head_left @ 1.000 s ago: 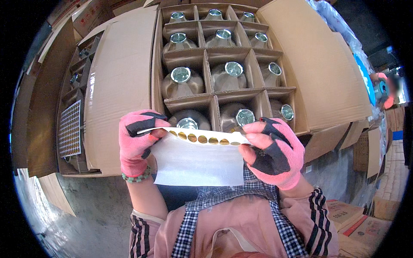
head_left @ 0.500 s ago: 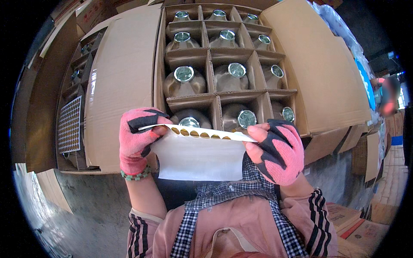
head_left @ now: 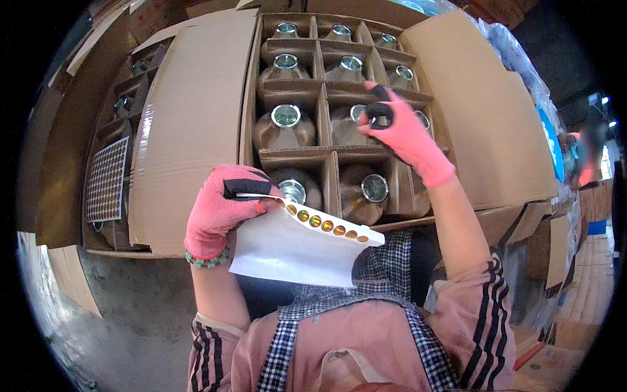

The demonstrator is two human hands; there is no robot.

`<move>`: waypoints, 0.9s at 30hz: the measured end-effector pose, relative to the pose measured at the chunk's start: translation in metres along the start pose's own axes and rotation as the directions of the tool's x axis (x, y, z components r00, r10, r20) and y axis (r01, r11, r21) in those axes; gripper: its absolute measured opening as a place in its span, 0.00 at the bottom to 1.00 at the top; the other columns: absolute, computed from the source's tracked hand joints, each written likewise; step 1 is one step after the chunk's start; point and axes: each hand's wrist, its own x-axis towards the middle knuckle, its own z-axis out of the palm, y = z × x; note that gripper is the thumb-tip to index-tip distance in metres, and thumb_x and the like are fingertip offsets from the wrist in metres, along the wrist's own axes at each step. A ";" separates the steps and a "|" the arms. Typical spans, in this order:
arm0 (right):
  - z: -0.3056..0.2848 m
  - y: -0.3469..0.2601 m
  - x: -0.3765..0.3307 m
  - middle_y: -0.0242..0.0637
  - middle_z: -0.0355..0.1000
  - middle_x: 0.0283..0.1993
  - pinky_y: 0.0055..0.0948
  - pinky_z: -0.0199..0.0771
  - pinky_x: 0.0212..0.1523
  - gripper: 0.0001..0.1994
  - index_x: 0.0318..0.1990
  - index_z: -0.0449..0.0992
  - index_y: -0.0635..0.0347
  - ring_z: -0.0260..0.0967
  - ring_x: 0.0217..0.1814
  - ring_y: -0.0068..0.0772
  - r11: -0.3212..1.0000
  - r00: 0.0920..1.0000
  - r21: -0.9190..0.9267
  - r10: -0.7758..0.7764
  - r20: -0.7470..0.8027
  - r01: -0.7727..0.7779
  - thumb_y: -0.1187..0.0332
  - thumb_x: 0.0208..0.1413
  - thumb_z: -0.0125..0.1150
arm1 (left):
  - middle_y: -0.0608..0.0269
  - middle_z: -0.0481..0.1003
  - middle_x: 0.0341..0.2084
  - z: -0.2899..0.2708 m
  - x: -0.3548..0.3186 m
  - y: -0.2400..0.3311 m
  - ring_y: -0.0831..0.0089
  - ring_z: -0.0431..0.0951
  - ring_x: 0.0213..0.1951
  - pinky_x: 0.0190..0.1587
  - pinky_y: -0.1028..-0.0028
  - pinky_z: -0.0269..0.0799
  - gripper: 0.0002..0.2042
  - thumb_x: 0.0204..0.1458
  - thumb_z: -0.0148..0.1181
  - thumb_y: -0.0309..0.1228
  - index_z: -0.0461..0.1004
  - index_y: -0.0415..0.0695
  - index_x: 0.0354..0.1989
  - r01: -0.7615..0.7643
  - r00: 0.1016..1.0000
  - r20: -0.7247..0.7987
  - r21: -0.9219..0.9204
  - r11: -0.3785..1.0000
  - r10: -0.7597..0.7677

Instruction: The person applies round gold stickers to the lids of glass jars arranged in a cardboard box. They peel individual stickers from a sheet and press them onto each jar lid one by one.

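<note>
My left hand (head_left: pixel 225 208), in a pink glove with black patches, grips the left end of a white sticker sheet (head_left: pixel 294 258). The sheet is folded over along its top, where a row of round gold stickers (head_left: pixel 326 225) shows; its right end hangs free. My right hand (head_left: pixel 406 137) is raised over the open carton, its thumb and a finger curled into a pinch. Whatever that pinch holds, if anything, is too small to make out. Below it, partly covered, are clear glass bottles (head_left: pixel 285 116) with wide round mouths, each standing in a cardboard compartment.
The carton's cardboard flaps (head_left: pixel 480 124) spread out to either side. On the left, a second carton holds more bottles (head_left: pixel 122 104) and another sheet of gold round stickers (head_left: pixel 106 181). Plastic wrapping (head_left: pixel 509 52) lies beyond the right flap. A blurred person (head_left: pixel 591 153) is at far right.
My right hand has let go of the sheet's right end and moved up and forward over the bottles. The sheet's right end has dropped, while my left hand keeps its hold.
</note>
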 end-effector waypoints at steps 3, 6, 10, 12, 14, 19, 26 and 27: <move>0.027 0.026 0.029 0.46 0.58 0.54 0.36 0.52 0.57 0.23 0.46 0.67 0.62 0.48 0.60 0.48 0.896 0.977 -0.443 0.059 0.207 0.040 0.65 0.39 0.60 | 0.63 0.73 0.23 -0.006 0.002 0.004 0.76 0.72 0.29 0.34 0.79 0.66 0.10 0.28 0.65 0.22 0.77 0.40 0.25 0.100 0.994 0.060 -0.065 0.993 -0.097; 0.048 0.031 0.049 0.46 0.55 0.57 0.38 0.51 0.58 0.22 0.43 0.69 0.63 0.47 0.61 0.49 0.838 0.924 -0.538 0.269 0.270 -0.087 0.63 0.39 0.60 | 0.63 0.73 0.23 -0.006 0.000 0.001 0.76 0.72 0.29 0.34 0.79 0.66 0.10 0.29 0.65 0.22 0.77 0.39 0.25 0.070 0.997 0.018 -0.074 0.995 -0.069; 0.065 0.044 0.062 0.45 0.52 0.59 0.44 0.48 0.59 0.26 0.47 0.67 0.60 0.44 0.61 0.56 0.650 0.906 -0.759 0.334 0.260 -0.022 0.62 0.37 0.61 | 0.63 0.73 0.23 -0.005 -0.002 0.001 0.77 0.72 0.29 0.34 0.79 0.67 0.09 0.29 0.64 0.22 0.77 0.39 0.24 0.050 0.999 -0.011 -0.071 0.996 -0.051; 0.066 0.049 0.059 0.46 0.52 0.58 0.48 0.48 0.58 0.22 0.46 0.68 0.59 0.47 0.60 0.57 0.660 0.937 -0.752 0.256 0.238 0.011 0.65 0.38 0.57 | 0.63 0.73 0.23 -0.006 -0.003 -0.003 0.76 0.72 0.29 0.33 0.79 0.67 0.08 0.30 0.64 0.22 0.76 0.38 0.24 0.043 0.998 -0.036 -0.088 0.995 -0.047; 0.063 0.048 0.055 0.47 0.52 0.58 0.51 0.48 0.57 0.20 0.44 0.68 0.58 0.48 0.59 0.58 0.671 0.963 -0.742 0.203 0.180 -0.002 0.67 0.39 0.56 | 0.63 0.73 0.24 -0.009 0.000 -0.002 0.76 0.72 0.29 0.34 0.79 0.67 0.09 0.31 0.65 0.22 0.76 0.38 0.25 0.043 0.999 0.023 -0.060 0.997 -0.041; 0.025 0.023 0.030 0.44 0.67 0.42 0.31 0.63 0.47 0.11 0.32 0.71 0.61 0.64 0.45 0.39 0.954 0.937 -0.289 -0.172 -0.305 0.081 0.67 0.41 0.59 | 0.62 0.73 0.25 -0.008 -0.004 0.000 0.76 0.73 0.30 0.35 0.79 0.67 0.09 0.33 0.64 0.22 0.75 0.37 0.26 0.100 0.993 -0.054 -0.153 0.983 -0.109; -0.002 -0.077 -0.074 0.38 0.68 0.32 0.26 0.66 0.40 0.17 0.33 0.69 0.64 0.67 0.35 0.32 0.962 0.986 0.221 -0.156 -0.051 0.163 0.67 0.35 0.68 | 0.63 0.73 0.24 0.004 -0.002 0.001 0.77 0.72 0.28 0.32 0.80 0.66 0.08 0.33 0.64 0.23 0.76 0.37 0.25 -0.005 0.983 -0.183 -0.180 0.984 -0.028; -0.003 -0.076 -0.076 0.38 0.69 0.30 0.26 0.66 0.38 0.16 0.31 0.70 0.64 0.67 0.34 0.33 0.982 0.991 0.133 -0.132 -0.015 0.133 0.70 0.33 0.68 | 0.63 0.73 0.24 0.005 -0.001 0.004 0.77 0.72 0.28 0.32 0.81 0.66 0.08 0.32 0.64 0.23 0.76 0.37 0.25 -0.009 0.985 -0.170 -0.177 0.984 -0.022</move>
